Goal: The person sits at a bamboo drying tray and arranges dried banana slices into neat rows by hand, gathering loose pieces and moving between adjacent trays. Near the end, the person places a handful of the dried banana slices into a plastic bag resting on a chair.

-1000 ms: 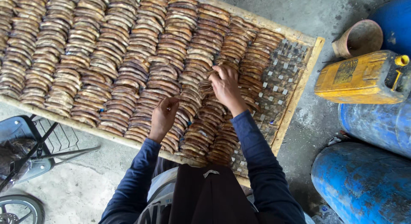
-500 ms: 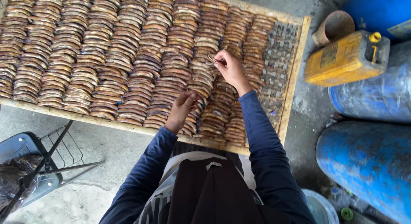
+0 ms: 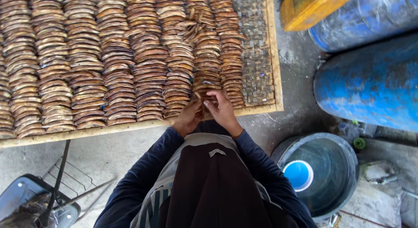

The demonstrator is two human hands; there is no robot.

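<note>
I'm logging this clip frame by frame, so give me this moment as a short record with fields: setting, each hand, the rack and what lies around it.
Setting: a person stands over a woven drying rack on a concrete floor.
Rack contents: overlapping rows of brown dried fish pieces; bare weave at the rack's right end.
Left hand: at the rack's near edge, fingers on a fish piece.
Right hand: beside the left, pinching pieces at the end of a row.
Right of rack: blue drums, yellow jerrycan.
Near floor: grey bucket, its rim visible.
</note>
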